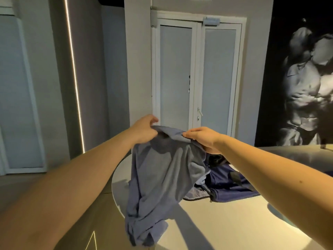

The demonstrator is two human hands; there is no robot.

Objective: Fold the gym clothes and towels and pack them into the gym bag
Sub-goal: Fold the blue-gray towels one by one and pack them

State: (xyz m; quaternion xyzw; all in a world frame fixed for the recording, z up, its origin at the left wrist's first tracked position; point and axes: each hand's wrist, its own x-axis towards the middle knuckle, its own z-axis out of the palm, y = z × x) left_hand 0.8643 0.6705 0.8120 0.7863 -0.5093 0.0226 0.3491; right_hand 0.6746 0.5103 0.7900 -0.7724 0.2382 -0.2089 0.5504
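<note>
Left hand (pixel 145 128) and right hand (pixel 201 137) each pinch the blue-grey towel's (pixel 162 177) top edge, held up over the near-left bench (pixel 225 222) rim. Gym bag (pixel 228 184) lies open behind. Best to slide each grip out to the corners, pull taut, then fold.

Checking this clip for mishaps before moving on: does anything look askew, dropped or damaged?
Nothing looks damaged or spilled. The blue-grey cloth, pinched at its top by the left hand and right hand, hangs crumpled, its lower end bunched at the table edge. The navy gym bag lies slumped behind it.
</note>
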